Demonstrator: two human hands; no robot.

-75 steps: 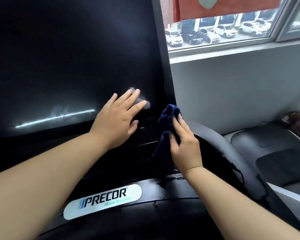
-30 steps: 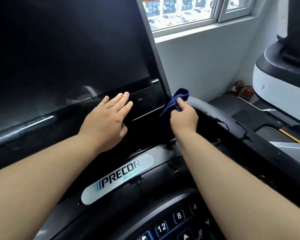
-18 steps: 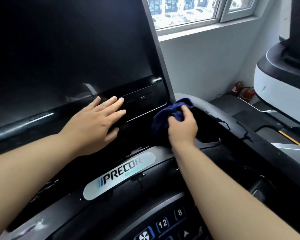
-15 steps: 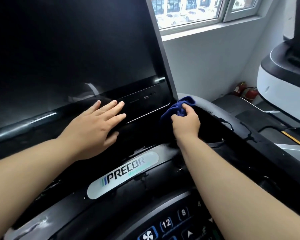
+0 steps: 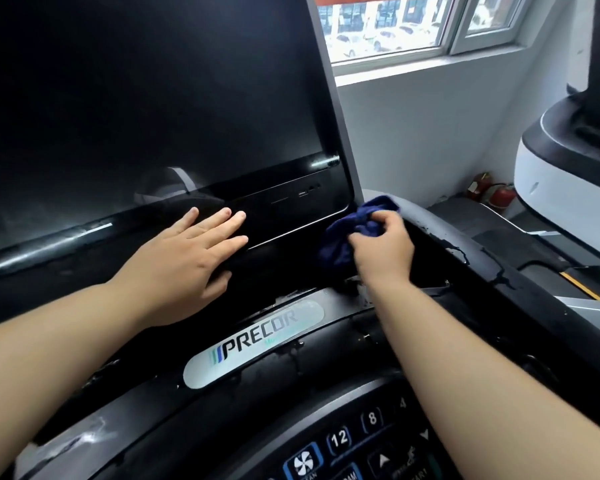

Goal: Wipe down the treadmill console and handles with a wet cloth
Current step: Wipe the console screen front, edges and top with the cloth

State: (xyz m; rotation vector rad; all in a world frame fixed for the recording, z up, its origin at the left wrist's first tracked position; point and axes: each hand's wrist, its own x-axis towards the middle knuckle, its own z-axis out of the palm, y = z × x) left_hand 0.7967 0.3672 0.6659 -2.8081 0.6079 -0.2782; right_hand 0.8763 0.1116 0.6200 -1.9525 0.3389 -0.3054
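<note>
The treadmill console fills the left of the head view: a large dark screen (image 5: 146, 109) above a black base with a white PRECOR badge (image 5: 253, 344) and a button panel (image 5: 347, 445). My left hand (image 5: 187, 261) rests flat, fingers straight, on the screen's lower bezel. My right hand (image 5: 383, 251) grips a bunched dark blue cloth (image 5: 343, 233) and presses it against the console just below the screen's lower right corner. The black right handle (image 5: 471, 258) curves away from there and shows wet streaks.
A white wall and window (image 5: 413, 29) stand behind the console. Another black and white exercise machine (image 5: 565, 150) is at the right. Two red fire extinguishers (image 5: 492, 194) sit on the floor by the wall. A second treadmill's deck (image 5: 520, 244) lies beyond the handle.
My right hand has rubbed the cloth back and forth at the screen's lower right corner and now sits slightly lower. My left hand stayed flat on the bezel, after sliding down from the screen.
</note>
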